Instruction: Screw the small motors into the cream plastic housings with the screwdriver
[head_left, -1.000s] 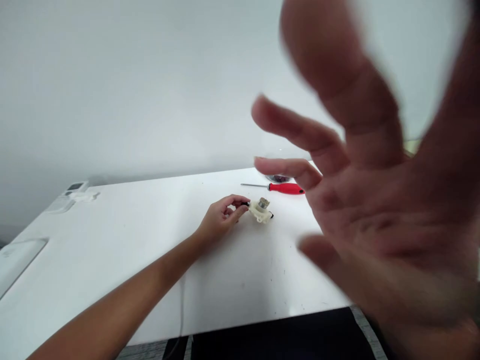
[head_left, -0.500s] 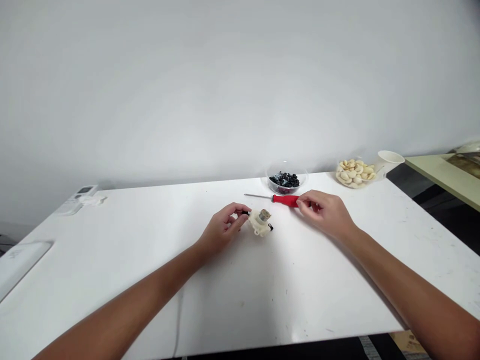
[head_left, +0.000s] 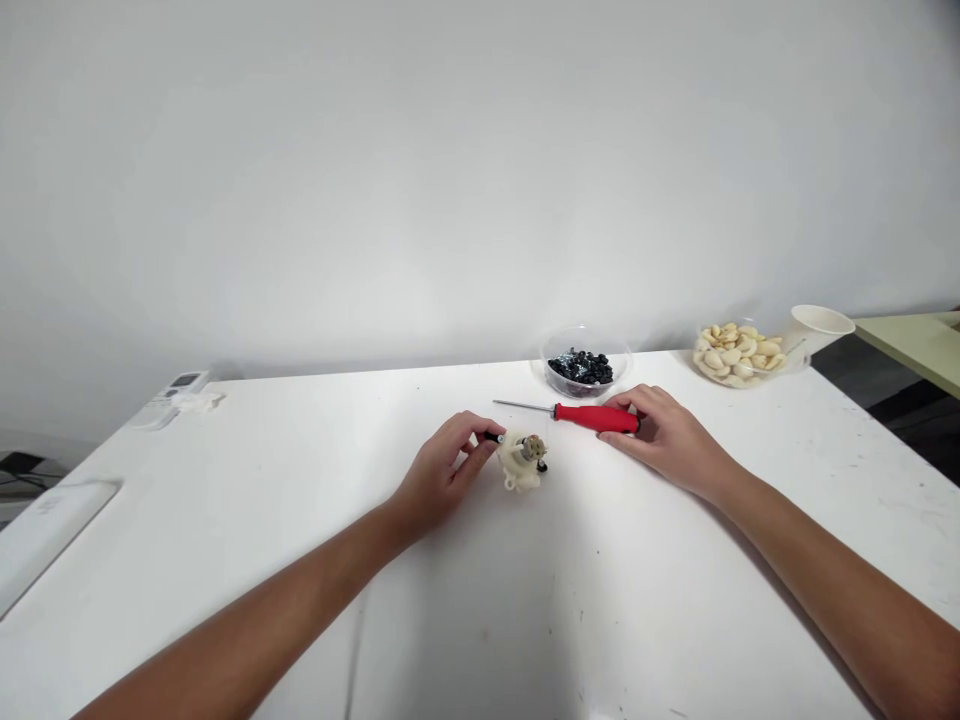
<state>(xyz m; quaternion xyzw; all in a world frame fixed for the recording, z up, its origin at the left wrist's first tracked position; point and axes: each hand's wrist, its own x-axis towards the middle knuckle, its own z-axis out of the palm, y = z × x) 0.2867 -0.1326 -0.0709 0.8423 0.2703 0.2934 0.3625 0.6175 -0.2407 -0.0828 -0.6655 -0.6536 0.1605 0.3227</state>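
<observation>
"What's the left hand [head_left: 442, 475] doing?"

"Pinching a black stub [head_left: 491, 437] on a white plastic motor housing [head_left: 521, 462], which sits on the counter [head_left: 315, 440]."

"And the right hand [head_left: 664, 440]?"

"Half-curled, fingertips against the butt of a red-handled screwdriver [head_left: 596, 418] lying just beyond; can't tell if it's gripped."

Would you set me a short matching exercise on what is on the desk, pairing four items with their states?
Items:
1. red-handled screwdriver
2. white plastic housing
3. clear bowl
4. second bowl

States:
A. holds dark pieces
B. gripped by the right hand
C. holds pale pieces
D. gripped by the left hand

Pairs: 1-B, 2-D, 3-A, 4-C
</observation>
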